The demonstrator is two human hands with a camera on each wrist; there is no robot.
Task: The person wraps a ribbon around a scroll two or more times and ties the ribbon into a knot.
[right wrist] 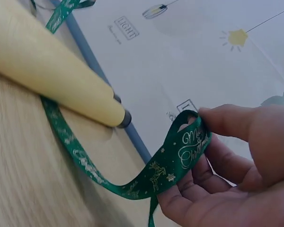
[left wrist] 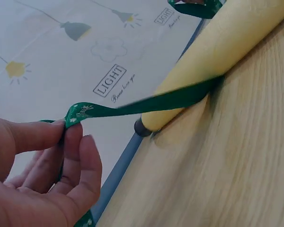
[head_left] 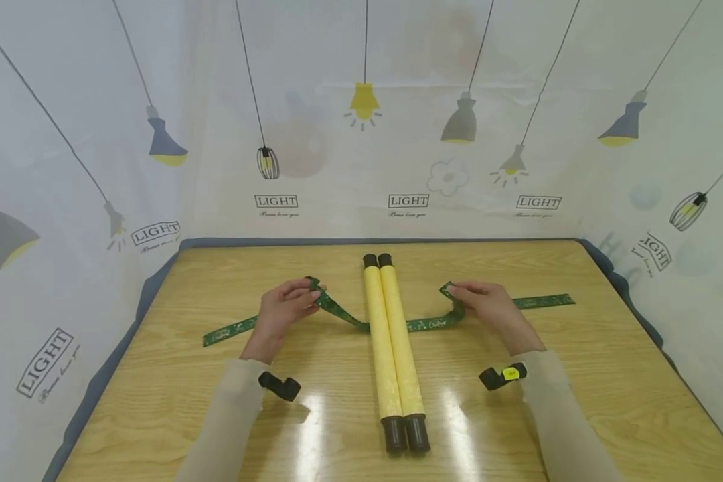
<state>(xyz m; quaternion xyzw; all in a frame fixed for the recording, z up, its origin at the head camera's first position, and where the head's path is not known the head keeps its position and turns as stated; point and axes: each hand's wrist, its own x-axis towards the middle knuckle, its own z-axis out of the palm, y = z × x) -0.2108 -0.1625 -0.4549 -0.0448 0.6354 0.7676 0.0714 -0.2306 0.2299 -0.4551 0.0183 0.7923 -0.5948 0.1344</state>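
Note:
Two yellow tubes with black end caps [head_left: 391, 341] lie side by side, pointing away from the person. Beneath them runs a green ribbon [head_left: 428, 325], printed with "Merry Christmas" and reindeer in the right wrist view. Left of the tubes, the left hand [head_left: 282, 311] pinches the ribbon [left wrist: 156, 100] between thumb and fingers, lifting it off the table. On the other side, the right hand [head_left: 488, 308] pinches a raised loop of the same ribbon [right wrist: 156, 175]. Both ribbon tails trail outward past the hands onto the table.
The wooden table [head_left: 313, 375] has a blue-grey edge [head_left: 385, 242] along its back and sides. White sheeting [head_left: 349, 161] printed with hanging lamps surrounds it on three sides. Each wrist wears a black camera mount [head_left: 280, 386].

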